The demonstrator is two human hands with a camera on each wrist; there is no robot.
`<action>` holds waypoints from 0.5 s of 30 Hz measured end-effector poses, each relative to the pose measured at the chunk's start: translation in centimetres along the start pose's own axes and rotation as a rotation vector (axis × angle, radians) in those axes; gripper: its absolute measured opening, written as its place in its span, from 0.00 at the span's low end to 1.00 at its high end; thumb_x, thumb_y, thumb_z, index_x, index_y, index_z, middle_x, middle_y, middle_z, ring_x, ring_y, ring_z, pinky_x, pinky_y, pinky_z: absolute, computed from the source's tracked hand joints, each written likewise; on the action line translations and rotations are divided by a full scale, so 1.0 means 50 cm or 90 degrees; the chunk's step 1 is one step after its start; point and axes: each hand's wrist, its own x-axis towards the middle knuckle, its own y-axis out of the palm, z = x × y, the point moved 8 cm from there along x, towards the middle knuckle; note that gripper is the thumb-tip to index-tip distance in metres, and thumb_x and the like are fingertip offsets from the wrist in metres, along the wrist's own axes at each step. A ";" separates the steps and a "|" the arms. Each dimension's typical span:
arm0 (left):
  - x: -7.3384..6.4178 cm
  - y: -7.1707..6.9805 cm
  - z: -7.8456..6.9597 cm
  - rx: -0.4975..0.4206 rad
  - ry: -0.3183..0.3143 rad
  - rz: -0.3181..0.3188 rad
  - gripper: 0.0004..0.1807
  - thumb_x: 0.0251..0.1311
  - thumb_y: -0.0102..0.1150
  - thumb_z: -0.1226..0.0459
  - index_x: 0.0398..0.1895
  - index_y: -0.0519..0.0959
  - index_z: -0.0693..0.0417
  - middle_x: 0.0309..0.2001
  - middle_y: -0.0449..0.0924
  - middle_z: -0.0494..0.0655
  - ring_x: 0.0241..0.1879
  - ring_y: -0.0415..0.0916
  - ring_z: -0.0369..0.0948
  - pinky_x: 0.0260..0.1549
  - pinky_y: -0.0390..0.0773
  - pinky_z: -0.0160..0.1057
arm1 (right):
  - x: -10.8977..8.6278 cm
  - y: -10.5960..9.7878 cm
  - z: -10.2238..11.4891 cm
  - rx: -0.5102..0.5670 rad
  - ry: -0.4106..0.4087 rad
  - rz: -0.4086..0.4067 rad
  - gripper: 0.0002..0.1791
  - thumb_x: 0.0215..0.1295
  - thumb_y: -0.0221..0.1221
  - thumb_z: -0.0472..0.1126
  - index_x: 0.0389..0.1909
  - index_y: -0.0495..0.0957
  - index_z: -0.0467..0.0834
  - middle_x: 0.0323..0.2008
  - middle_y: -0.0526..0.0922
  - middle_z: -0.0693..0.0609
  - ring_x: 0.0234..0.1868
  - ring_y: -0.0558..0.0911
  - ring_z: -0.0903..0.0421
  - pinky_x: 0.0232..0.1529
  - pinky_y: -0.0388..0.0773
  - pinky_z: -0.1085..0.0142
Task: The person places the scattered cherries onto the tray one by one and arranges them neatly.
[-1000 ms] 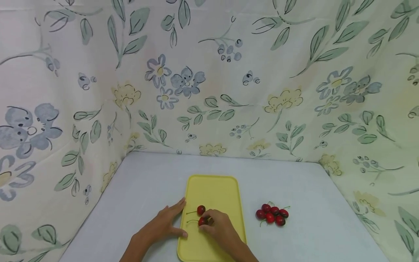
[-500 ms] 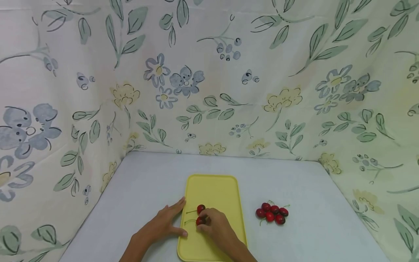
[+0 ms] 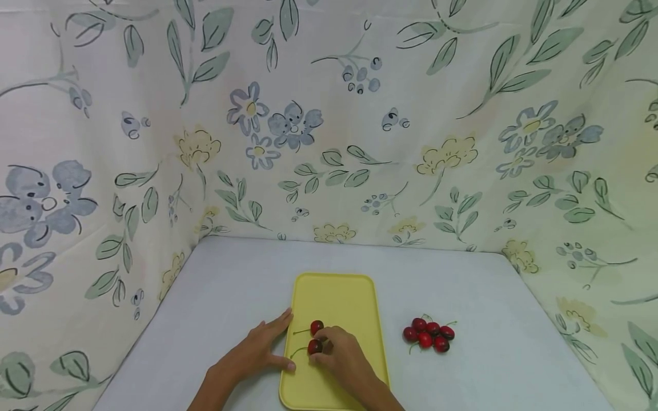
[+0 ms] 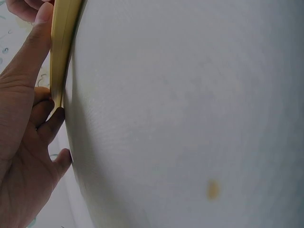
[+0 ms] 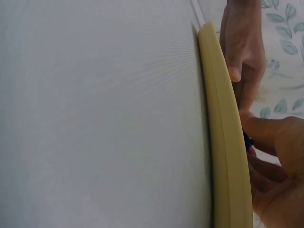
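A yellow tray (image 3: 336,297) lies lengthwise on the white table. Between the thumb and fingertips of my right hand (image 3: 343,357) is a dark red cherry (image 3: 314,346), pinched over the tray, its green stem pointing left. Just beyond it, another cherry (image 3: 316,327) rests on the tray with its stem also to the left. My left hand (image 3: 257,349) is spread along the tray's left edge, thumb on the rim and fingertips against the side. In the right wrist view the tray's wall (image 5: 227,142) hides most of the pinched cherry.
To the right of the tray, several cherries (image 3: 425,340) lie bunched on the white table (image 3: 483,308), some with stems. A floral cloth (image 3: 329,142) hangs behind the table and along both sides.
The right hand has shifted slightly left with the pinched cherry, and its stem has turned to angle down toward the near left. The left hand stays on the tray's edge.
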 end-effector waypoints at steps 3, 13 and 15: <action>0.001 0.001 -0.001 0.001 -0.003 0.003 0.63 0.51 0.76 0.39 0.83 0.59 0.62 0.84 0.54 0.55 0.80 0.58 0.60 0.77 0.53 0.71 | -0.003 -0.004 0.002 -0.013 -0.022 -0.018 0.19 0.57 0.78 0.43 0.46 0.84 0.43 0.41 0.89 0.53 0.36 0.80 0.65 0.40 0.83 0.72; 0.001 0.001 -0.002 -0.005 -0.009 0.007 0.62 0.52 0.76 0.40 0.83 0.58 0.63 0.84 0.53 0.56 0.80 0.57 0.61 0.77 0.51 0.72 | -0.014 -0.021 -0.011 0.033 0.008 -0.025 0.19 0.60 0.76 0.46 0.48 0.85 0.41 0.44 0.89 0.49 0.36 0.84 0.64 0.40 0.85 0.72; 0.001 0.002 -0.002 -0.006 -0.011 0.007 0.62 0.52 0.77 0.40 0.83 0.58 0.63 0.84 0.53 0.56 0.80 0.57 0.61 0.77 0.51 0.72 | -0.018 -0.028 -0.010 0.047 0.009 -0.029 0.19 0.60 0.76 0.45 0.48 0.85 0.40 0.44 0.89 0.47 0.36 0.85 0.64 0.39 0.85 0.72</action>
